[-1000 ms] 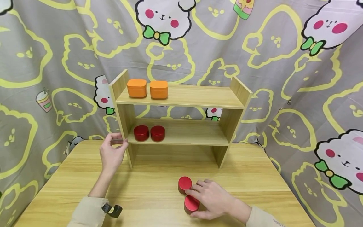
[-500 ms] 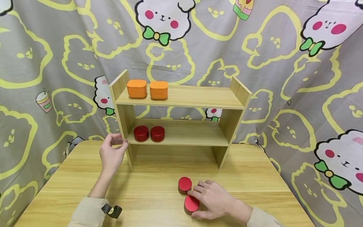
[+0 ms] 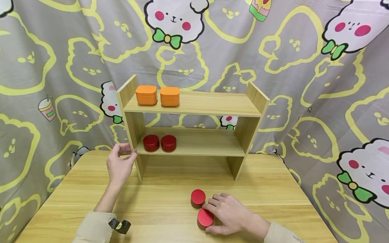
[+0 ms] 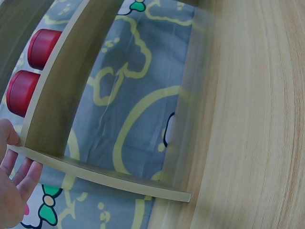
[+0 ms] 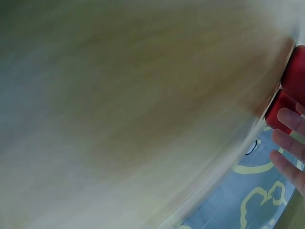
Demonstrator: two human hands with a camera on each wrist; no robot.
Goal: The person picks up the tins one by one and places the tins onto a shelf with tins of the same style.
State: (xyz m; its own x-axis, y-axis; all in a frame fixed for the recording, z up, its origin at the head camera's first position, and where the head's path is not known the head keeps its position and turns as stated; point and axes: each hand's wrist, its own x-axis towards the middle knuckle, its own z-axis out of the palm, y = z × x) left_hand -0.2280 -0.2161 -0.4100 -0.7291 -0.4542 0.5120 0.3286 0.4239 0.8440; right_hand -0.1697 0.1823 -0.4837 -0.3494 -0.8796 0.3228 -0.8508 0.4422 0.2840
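My left hand [image 3: 120, 163] grips the left side panel of a small wooden shelf [image 3: 192, 150]. In the left wrist view the thumb lies on one face of the panel and the fingers on the other. My right hand [image 3: 228, 213] holds a round red tin [image 3: 205, 218] on the table between thumb and index finger; its other fingers stretch past it. Just behind that tin stands a second red tin [image 3: 198, 197]. Two more red tins, a left one [image 3: 151, 143] and a right one [image 3: 168, 143], sit side by side at the left of the middle board.
Two orange boxes with rounded corners, one at the left [image 3: 147, 95] and one beside it [image 3: 170, 96], stand on the top board. The wooden table [image 3: 158, 209] carries the shelf. A patterned curtain [image 3: 237, 50] hangs close behind and at both sides.
Both hands keep nearly the same places. The index finger of my right hand has shifted slightly to the right along the near tin. Shelf, boxes and tins stay where they were.
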